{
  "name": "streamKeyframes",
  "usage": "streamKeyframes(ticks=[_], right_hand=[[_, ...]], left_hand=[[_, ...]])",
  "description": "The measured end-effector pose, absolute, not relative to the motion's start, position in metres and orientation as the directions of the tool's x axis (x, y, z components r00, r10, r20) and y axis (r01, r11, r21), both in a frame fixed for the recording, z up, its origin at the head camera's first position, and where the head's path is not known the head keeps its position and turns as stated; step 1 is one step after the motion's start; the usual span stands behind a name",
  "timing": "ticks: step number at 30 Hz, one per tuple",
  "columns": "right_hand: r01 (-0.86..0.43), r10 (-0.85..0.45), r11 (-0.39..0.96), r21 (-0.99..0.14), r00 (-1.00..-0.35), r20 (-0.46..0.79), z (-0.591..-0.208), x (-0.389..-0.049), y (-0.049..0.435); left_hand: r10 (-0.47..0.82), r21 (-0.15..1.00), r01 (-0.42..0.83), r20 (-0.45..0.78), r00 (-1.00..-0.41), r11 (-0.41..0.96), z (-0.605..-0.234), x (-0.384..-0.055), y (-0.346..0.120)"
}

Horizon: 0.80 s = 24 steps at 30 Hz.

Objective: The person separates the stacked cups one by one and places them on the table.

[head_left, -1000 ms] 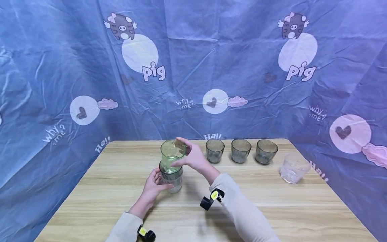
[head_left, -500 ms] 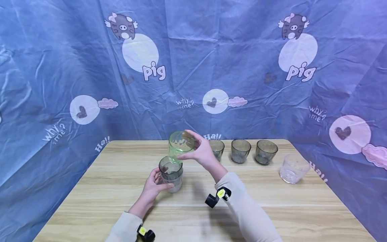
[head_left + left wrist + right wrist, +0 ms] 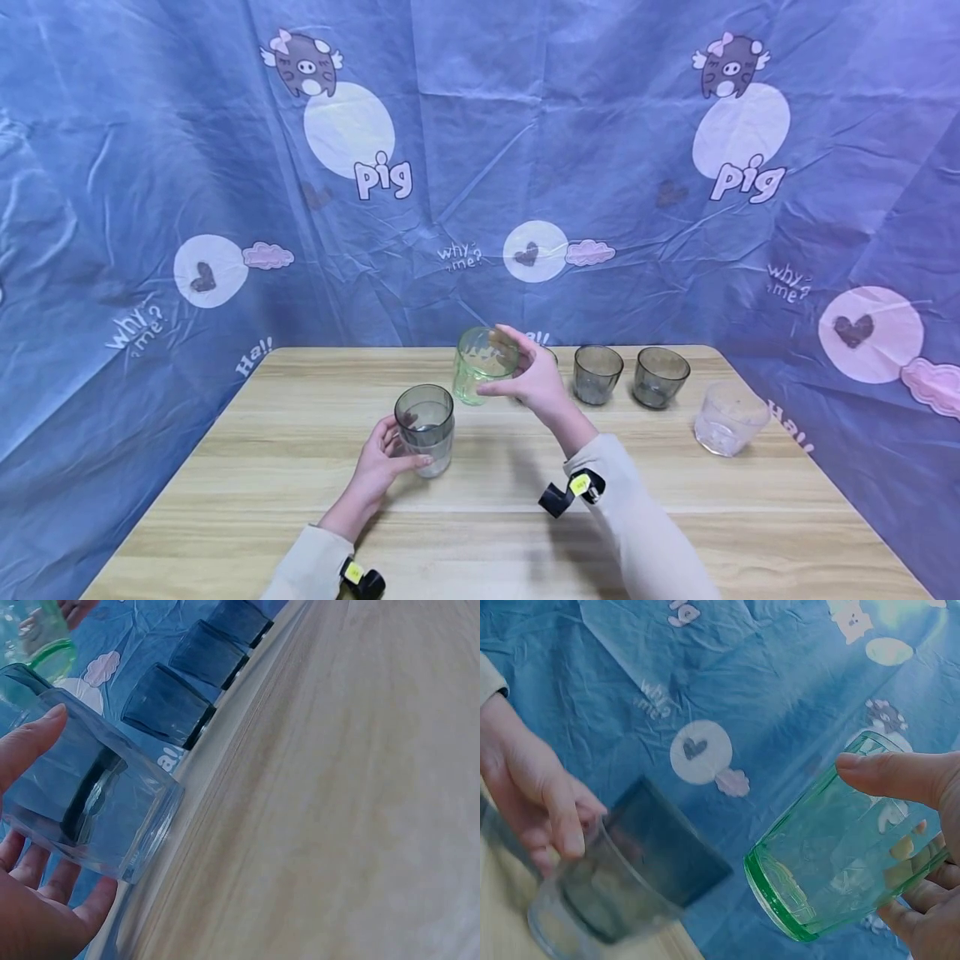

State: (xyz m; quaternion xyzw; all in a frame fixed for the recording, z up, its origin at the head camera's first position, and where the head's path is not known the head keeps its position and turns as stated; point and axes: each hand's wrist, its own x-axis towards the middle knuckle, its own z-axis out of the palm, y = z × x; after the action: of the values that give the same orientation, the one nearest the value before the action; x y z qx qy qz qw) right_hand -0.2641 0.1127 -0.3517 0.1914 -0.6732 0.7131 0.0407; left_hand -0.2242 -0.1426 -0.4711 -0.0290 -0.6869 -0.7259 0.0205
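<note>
My left hand grips a clear glass that stands upright on the table. Nested inside it is a smoky grey glass whose upper part sticks out above the rim; in the left wrist view the dark base shows through the clear wall. Up and to the right of this stack, my right hand holds a green glass in the air, thumb on the near side and fingers round the far side. In the right wrist view the green glass is apart from the stack.
Two smoky grey glasses stand at the back of the wooden table, with another partly hidden behind my right hand. A lone clear glass stands at the right. A blue patterned cloth hangs behind.
My right hand has lifted the green glass out of the smoky grey glass and carried it to the right. My left hand has stayed on the clear glass.
</note>
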Motion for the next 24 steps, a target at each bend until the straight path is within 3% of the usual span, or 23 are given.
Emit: streamKeyframes(ticks=[24], right_hand=[[-0.2,-0.012,0.151,-0.968,-0.98,0.201,-0.393,-0.26,0.181]], left_hand=[[0.003,0.997,0.064,0.064,-0.998,-0.05,-0.47,-0.223,-0.141]])
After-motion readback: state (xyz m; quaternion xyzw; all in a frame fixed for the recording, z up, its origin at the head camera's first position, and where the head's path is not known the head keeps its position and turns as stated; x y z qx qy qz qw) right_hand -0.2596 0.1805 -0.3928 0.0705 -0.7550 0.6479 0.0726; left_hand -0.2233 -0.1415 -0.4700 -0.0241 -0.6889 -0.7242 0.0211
